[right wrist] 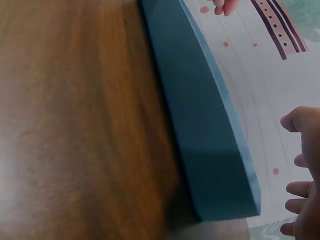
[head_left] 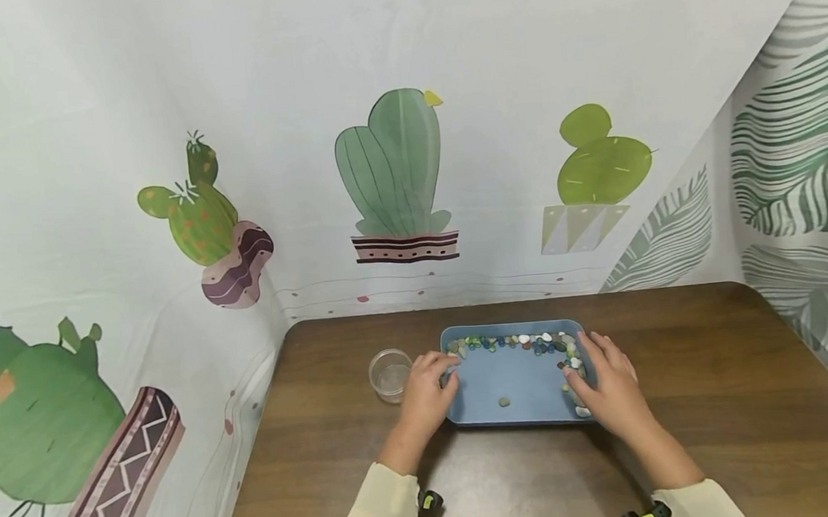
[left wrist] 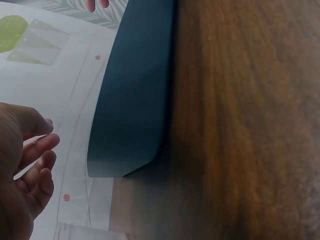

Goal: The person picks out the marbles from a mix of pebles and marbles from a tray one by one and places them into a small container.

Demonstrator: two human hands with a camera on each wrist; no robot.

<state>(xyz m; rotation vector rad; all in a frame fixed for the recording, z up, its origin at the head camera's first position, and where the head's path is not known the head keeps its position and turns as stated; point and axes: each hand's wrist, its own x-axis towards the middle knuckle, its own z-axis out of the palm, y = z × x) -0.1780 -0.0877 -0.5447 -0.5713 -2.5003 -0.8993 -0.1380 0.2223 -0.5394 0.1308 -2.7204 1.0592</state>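
A shallow blue tray (head_left: 477,386) lies on the wooden table. Small coloured pebbles (head_left: 524,340) line its far side and run down its right side, while one grey-green pebble (head_left: 504,402) sits apart near the front. My left hand (head_left: 423,390) is over the tray's left edge, thumb and fingers apart and loosely bent. Over the right edge is my right hand (head_left: 613,385), fingers extended, with its thumb near the pebbles there. Neither hand shows anything in its grasp. Both wrist views show the tray's outer front wall (left wrist: 135,95) with the hand beside it.
Just left of the tray stands a clear round plastic cup (head_left: 391,376), partly behind my left hand. The brown table (head_left: 710,366) ends at a white cloth backdrop (head_left: 502,172) printed with cacti and leaves.
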